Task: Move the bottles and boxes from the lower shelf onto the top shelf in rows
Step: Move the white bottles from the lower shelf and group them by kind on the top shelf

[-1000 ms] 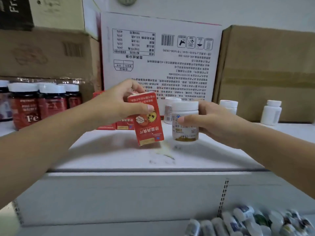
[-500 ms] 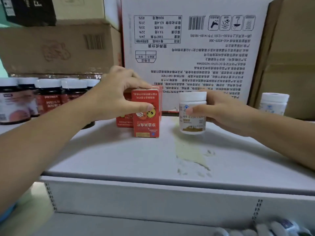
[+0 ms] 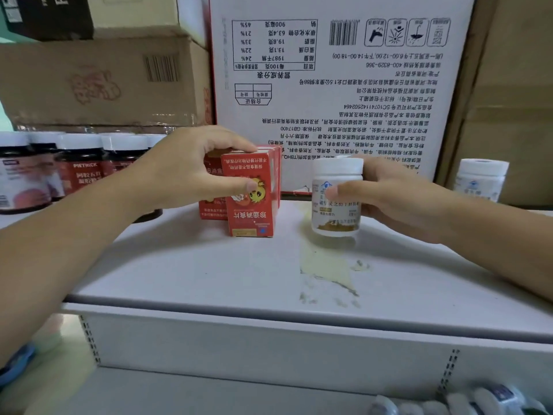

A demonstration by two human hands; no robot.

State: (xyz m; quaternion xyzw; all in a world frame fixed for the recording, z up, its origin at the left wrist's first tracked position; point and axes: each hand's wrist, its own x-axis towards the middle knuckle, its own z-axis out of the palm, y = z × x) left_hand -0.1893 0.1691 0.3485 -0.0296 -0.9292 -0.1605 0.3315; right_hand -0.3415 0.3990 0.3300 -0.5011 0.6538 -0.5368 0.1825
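My left hand grips a red box that stands upside down on the white top shelf, in front of other red boxes. My right hand holds a white bottle with a white cap, upright on the shelf just right of the red box. Another white bottle stands farther right. On the lower shelf at the bottom right lie several small bottles, partly cut off by the frame.
Dark jars with white lids line the shelf's left side. A big white printed carton and brown cartons stand behind. A yellowish stain marks the shelf in front of the held bottle.
The red box went from tilted in the air to standing on the shelf in front of the other red boxes. The white bottle moved back and down onto the shelf beside it.
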